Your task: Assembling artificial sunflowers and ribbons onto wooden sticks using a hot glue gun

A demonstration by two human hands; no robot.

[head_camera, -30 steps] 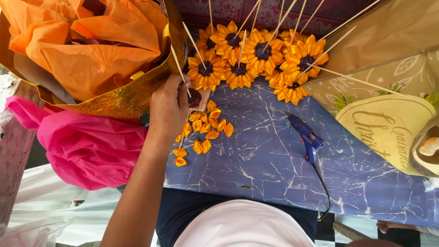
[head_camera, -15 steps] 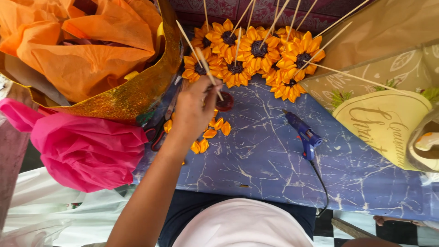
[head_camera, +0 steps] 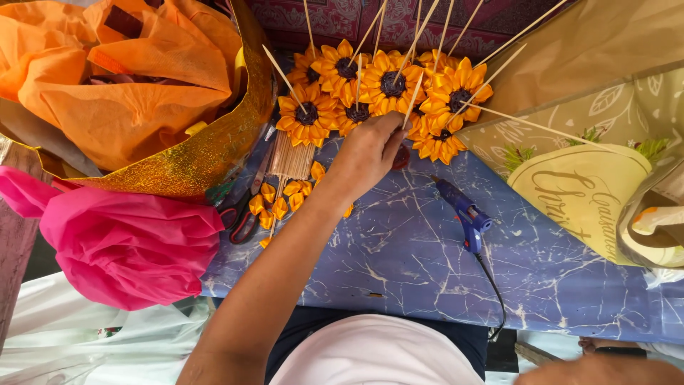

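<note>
My left hand reaches across the blue marbled tabletop and pinches a thin wooden skewer between its fingertips. A small dark red piece shows just under the fingers. The hand is at the near edge of a cluster of orange ribbon sunflowers on skewers. Loose orange petals and a bundle of bare skewers lie left of the wrist. Only a sliver of my right hand shows at the bottom right edge, with a dark band near it.
A blue glue gun lies right of the hand, its cord trailing toward me. Red-handled scissors sit by the petals. Orange bags in gold foil, a pink bag and a leaf-printed paper bag surround the table.
My left hand has moved from the loose petals up and to the right to the sunflower cluster, and now pinches a skewer there.
</note>
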